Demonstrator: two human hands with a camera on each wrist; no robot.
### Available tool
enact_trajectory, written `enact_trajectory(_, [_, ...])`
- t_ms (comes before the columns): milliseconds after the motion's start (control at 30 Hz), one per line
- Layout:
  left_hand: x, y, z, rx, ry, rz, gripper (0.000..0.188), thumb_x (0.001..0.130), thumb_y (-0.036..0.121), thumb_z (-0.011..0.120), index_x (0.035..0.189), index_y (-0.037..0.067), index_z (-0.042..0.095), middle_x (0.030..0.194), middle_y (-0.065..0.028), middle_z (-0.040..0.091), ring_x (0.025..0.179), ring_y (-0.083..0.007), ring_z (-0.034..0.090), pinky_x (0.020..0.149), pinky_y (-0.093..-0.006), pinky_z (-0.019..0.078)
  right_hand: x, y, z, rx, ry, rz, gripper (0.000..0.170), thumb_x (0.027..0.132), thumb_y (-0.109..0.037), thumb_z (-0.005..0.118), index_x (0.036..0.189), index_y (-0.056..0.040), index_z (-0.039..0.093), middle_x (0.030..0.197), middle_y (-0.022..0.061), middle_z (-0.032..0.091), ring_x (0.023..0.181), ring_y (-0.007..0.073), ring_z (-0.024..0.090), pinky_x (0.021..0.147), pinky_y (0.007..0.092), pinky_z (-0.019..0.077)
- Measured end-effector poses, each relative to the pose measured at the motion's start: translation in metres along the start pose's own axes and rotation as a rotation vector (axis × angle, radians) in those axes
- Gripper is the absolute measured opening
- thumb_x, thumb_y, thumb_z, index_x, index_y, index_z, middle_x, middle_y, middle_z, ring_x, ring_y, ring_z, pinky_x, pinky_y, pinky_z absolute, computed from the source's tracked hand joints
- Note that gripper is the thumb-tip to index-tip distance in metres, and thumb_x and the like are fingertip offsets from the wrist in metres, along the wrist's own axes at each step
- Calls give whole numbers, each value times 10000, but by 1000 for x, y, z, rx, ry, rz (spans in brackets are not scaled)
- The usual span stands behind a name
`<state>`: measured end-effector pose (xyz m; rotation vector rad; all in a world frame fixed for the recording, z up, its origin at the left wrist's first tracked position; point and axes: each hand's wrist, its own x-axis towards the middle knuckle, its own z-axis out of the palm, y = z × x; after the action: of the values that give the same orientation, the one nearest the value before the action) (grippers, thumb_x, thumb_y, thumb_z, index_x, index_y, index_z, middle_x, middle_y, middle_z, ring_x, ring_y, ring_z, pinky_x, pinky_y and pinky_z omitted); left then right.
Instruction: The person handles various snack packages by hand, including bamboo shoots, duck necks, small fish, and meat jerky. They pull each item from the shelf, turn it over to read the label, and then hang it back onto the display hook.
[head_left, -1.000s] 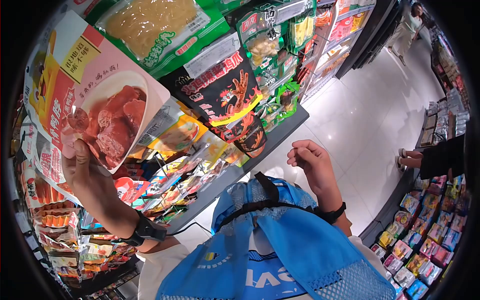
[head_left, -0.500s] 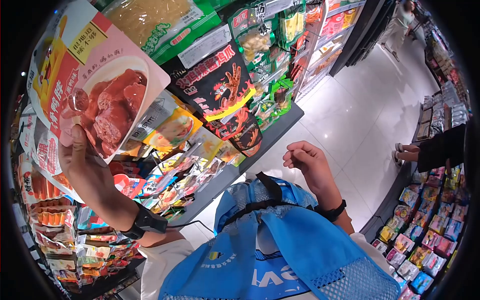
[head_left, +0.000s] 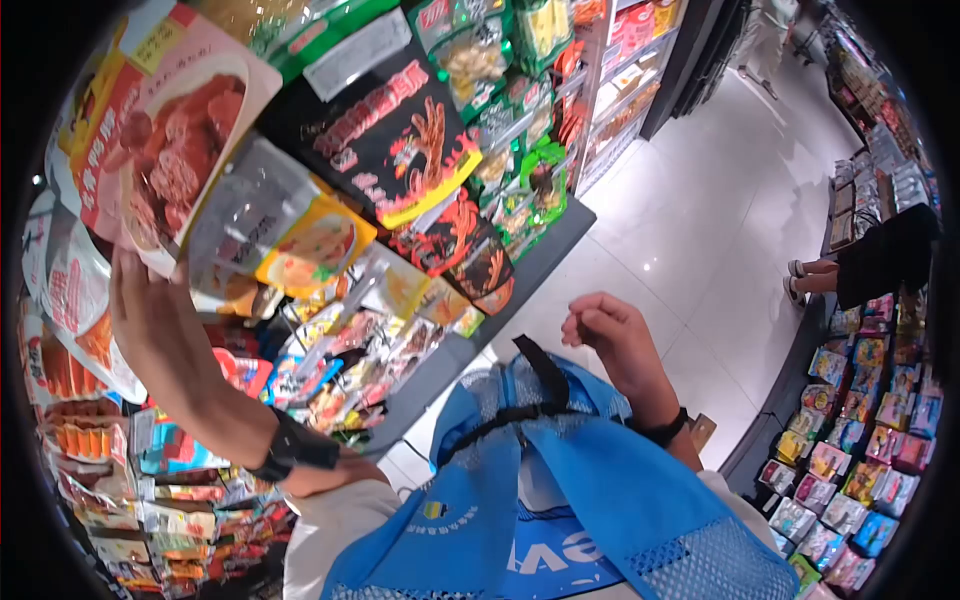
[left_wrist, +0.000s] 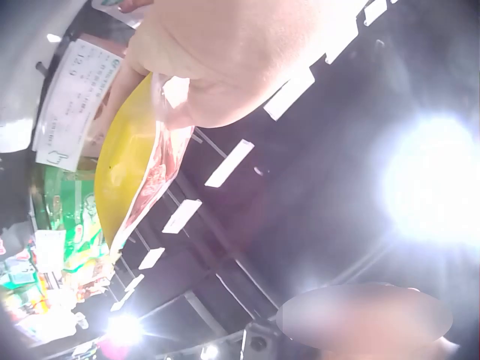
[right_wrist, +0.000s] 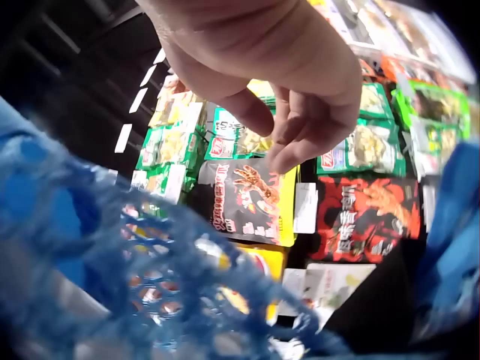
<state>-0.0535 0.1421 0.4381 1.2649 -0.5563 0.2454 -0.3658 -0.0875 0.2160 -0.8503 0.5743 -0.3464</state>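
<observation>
In the head view my left hand (head_left: 155, 335) is at the lower edge of a pink snack bag (head_left: 110, 215) printed with a bowl of meat pieces. The left wrist view shows this bag (left_wrist: 127, 169) nearly edge-on, its yellow side and pink side both visible, with that hand's fingers and thumb pinching its edge. My right hand (head_left: 615, 335) hovers in front of my body, fingers loosely curled and holding nothing. Behind it in the right wrist view hang black packets printed with chicken feet (right_wrist: 244, 199).
Close to the pink bag hangs a yellow and grey packet (head_left: 320, 245), with a black chicken-feet packet (head_left: 385, 150) farther right. The dark shelf edge (head_left: 545, 255) borders a pale tiled floor (head_left: 690, 260). Another person's legs (head_left: 815, 275) stand by the right-hand shelves. My blue vest (head_left: 440, 500) hangs forward.
The pink bag has shifted left in the head view. My left thumb, earlier on the bag's printed front, is now down by its lower edge. The right hand stays loosely curled.
</observation>
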Motion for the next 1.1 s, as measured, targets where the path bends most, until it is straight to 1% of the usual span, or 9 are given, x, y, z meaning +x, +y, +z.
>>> enact_trajectory(100, [-31,4,13,33,-82,72,492,968,81,542,1361,-156,364,1350,-274,480,1274,-305,505,1105,-445,405,-10,2,-15,-4,63,-47,172,948,-83,532,1053,23,616,900,106,675,818,176,652,778,297,515])
enact_trajectory(333, [-75,-4,23,162,20,209,422,933,-62,418,1349,-129,389,1457,-247,414,1391,-339,380,1176,-469,314,-21,-1,-29,30,160,-98,169,945,-83,527,1054,6,620,916,96,676,829,167,641,789,300,510])
enact_trajectory(467, [-98,-25,18,360,74,381,359,920,-59,427,1274,-91,475,1443,-238,449,1382,-335,405,1159,-438,308,-18,10,-17,20,147,-37,161,948,-81,521,1044,1,621,908,96,675,817,168,641,779,300,508])
enact_trajectory(567, [-120,-62,-17,482,-31,461,235,948,-43,433,1167,-67,512,1366,-268,488,1253,-359,525,1077,-468,427,-14,14,-4,16,144,-6,152,955,-70,510,1036,3,616,898,101,671,804,177,636,764,303,507])
enact_trajectory(700, [-153,-94,-21,280,-294,114,168,951,-54,425,1057,-63,555,1147,-250,612,964,-299,668,901,-391,539,-10,23,1,41,159,-21,154,958,-66,509,1032,11,619,898,107,675,804,179,642,755,297,511])
enact_trajectory(767, [-158,-109,-23,474,-508,-5,229,881,-84,475,1057,-29,611,904,-146,710,818,-218,688,760,-312,532,-8,27,1,51,168,-19,156,958,-66,509,1032,15,621,897,109,676,801,178,643,754,297,513])
enact_trajectory(900, [-163,-133,-3,691,-1112,-156,288,844,-43,537,1109,10,637,904,-172,706,821,-347,687,742,-396,533,-5,33,-16,96,165,27,156,947,-69,523,1028,6,634,898,102,685,793,164,652,747,284,512])
enact_trajectory(1033, [-189,-167,24,760,-1231,-373,228,901,93,563,1098,24,654,966,-172,702,913,-359,670,812,-416,519,9,10,-47,116,191,40,151,933,-65,533,1015,5,639,891,101,689,783,157,655,734,274,514])
enact_trajectory(1100, [-199,-183,45,704,-1226,-437,248,870,49,544,1087,19,659,990,-176,705,935,-351,673,841,-402,520,25,-9,-69,95,203,18,152,930,-60,530,1013,8,638,889,101,690,781,158,655,738,277,516])
